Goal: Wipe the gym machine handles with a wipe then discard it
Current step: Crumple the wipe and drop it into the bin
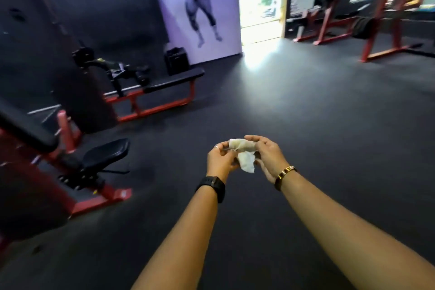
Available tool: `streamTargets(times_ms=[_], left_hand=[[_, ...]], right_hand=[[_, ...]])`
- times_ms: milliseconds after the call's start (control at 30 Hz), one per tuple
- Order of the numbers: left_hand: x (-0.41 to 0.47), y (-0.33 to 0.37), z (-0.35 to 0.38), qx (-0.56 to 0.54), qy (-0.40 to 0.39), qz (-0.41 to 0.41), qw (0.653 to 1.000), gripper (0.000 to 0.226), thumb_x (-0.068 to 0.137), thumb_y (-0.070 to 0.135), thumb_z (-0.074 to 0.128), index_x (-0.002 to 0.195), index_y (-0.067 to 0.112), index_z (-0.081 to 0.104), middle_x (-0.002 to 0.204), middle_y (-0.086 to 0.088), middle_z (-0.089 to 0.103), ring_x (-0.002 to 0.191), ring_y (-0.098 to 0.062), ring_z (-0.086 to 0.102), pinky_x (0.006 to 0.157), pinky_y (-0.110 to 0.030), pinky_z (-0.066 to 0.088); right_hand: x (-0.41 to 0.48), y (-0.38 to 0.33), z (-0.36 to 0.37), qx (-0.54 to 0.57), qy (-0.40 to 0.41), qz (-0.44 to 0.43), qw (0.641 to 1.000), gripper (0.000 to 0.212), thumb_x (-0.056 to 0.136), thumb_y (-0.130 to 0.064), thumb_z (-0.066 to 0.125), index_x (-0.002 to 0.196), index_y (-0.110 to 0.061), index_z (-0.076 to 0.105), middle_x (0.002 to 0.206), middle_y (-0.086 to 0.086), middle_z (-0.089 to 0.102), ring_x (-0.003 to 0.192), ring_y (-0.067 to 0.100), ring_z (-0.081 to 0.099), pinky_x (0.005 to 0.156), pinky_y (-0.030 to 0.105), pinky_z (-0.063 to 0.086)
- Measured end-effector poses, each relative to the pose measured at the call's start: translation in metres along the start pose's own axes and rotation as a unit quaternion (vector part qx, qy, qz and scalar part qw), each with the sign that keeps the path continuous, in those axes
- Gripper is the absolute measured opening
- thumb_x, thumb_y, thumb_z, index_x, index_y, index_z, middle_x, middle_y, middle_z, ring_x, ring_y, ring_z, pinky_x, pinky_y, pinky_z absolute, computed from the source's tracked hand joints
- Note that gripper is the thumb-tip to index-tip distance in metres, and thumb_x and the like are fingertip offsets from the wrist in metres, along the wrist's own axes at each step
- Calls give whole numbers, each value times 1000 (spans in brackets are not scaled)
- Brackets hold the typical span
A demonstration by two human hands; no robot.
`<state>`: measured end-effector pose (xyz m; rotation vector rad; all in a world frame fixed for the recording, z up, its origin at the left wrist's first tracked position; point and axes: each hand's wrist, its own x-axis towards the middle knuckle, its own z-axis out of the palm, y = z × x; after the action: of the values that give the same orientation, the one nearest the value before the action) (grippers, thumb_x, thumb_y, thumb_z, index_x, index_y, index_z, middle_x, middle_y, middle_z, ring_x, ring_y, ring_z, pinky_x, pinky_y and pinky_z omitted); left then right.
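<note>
Floor: dark rubber matting [306, 125] across a dim gym, with both bare forearms reaching out over the open middle of it.
Far left: a red-framed machine with a black seat [106, 150]. No handle on it can be made out.
Behind it: a low black bench [174, 80] on red rails, and a black box [176, 60] against the wall. Whether the box is a bin, I cannot tell.
Left hand: the left hand [220, 160] has its fingers curled in, pinching the near-left end of the wipe; a black watch [213, 185] sits on that wrist.
Wipe: the wipe [244, 153] is held in the air between the two hands, well clear of any machine. Its upper part is rolled, and a crumpled flap hangs below.
Handling: light, limp and probably damp, so it will sag and bunch. Best gathered into a wad in one palm rather than held by a corner.
Right hand: the right hand [268, 155] grips the other end of the roll with thumb and fingertips, a gold bracelet [283, 175] at the wrist.
Doorway: a doorway [261, 0] glares with daylight behind the hands.
Far right: red racks [386, 19] stand well apart.
</note>
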<state>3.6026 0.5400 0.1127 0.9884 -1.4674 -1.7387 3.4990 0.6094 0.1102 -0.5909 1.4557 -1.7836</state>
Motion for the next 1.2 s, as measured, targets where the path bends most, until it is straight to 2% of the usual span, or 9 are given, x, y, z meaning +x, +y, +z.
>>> streamTargets(times_ms=[133,267,367,633,767,867,933,1033,1200], left_hand=[[21,-6,108,12,-82,6,997,19,91,2,55,105,14,59,96,-4,67,87,-21,68,67,-29,58],[38,-12,210,-11,-148,-7,989,19,92,0,53,104,14,59,98,-7,68,85,-19,67,64,-26,57],[45,-16,275,-34,-193,-16,981,20,93,-2,51,106,9,61,97,-8,68,89,-21,67,68,-28,58],[56,-39,447,-12,-296,-58,953,24,94,1,49,95,14,69,97,-10,71,89,-23,68,77,-34,58],[65,-46,520,7,-341,-66,938,33,93,4,39,88,13,70,94,-9,70,84,-22,68,76,-35,57],[78,-54,575,-2,-378,-83,922,32,95,10,39,90,10,70,95,-10,70,83,-21,67,70,-30,56],[90,-63,616,5,-403,-90,911,27,96,16,44,91,11,70,92,-8,71,82,-19,68,69,-27,57],[115,-74,681,32,-452,-74,888,12,92,21,60,93,13,69,94,-7,72,89,-21,69,77,-30,57],[158,-86,795,65,-553,-61,828,14,90,9,62,100,16,67,102,-8,70,94,-19,68,81,-30,56]], right_hand=[[15,-28,-101,7,33,-20,999,27,91,-15,57,119,-14,53,107,9,62,88,19,62,75,35,53],[31,-51,-197,-44,58,-14,997,40,85,-1,63,110,-30,53,115,7,59,103,24,59,84,43,52],[40,-70,-259,-25,92,-19,995,46,83,12,56,109,-26,55,114,9,59,105,24,59,84,40,53],[49,-103,-415,-6,226,-52,973,26,83,15,54,84,-11,60,91,8,65,85,19,63,62,24,55],[59,-110,-478,6,302,-70,951,22,82,10,60,77,-11,61,88,8,65,87,23,62,75,32,50],[71,-116,-525,19,346,-73,935,21,83,9,59,75,-10,60,87,8,65,84,20,63,69,25,52],[84,-122,-559,26,378,-71,923,21,84,10,57,74,-9,60,86,8,66,82,19,63,67,23,52],[107,-134,-613,51,422,-66,903,23,88,7,49,74,-7,62,85,10,66,83,22,63,77,31,50],[145,-163,-700,136,496,-79,854,9,93,-7,48,92,-10,56,93,11,61,84,21,61,77,35,51]])
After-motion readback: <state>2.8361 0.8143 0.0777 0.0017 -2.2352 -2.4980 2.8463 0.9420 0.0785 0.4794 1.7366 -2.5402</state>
